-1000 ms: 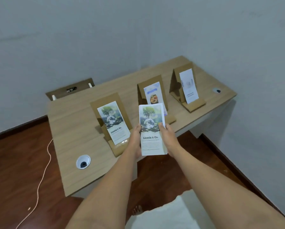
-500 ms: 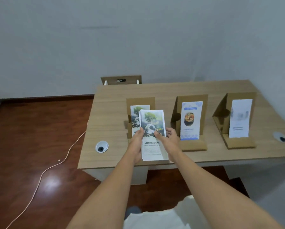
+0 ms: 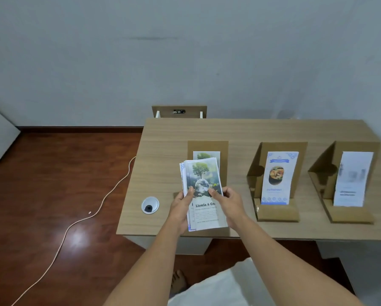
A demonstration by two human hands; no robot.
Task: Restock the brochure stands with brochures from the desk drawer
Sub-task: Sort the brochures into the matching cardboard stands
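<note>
A stack of brochures [image 3: 203, 180] with a tree-and-globe cover is held by both hands, my left hand [image 3: 180, 209] on its left edge and my right hand [image 3: 230, 205] on its right edge. The stack hovers in front of the left cardboard stand [image 3: 207, 146], which holds a matching brochure. The middle stand [image 3: 277, 214] carries a blue food brochure [image 3: 277, 177]. A white brochure [image 3: 352, 180] leans in the right stand [image 3: 350, 216]. All three stands sit on the wooden desk [image 3: 163, 155].
A round cable grommet [image 3: 150, 205] sits in the desk's left front corner. A white cable [image 3: 97, 215] trails over the red wooden floor on the left. A brown board [image 3: 179, 111] leans against the grey wall behind the desk.
The view has swung round to face the desk squarely. The stack in both hands now sits in front of the left stand, and its sheets have fanned out slightly at the left edge.
</note>
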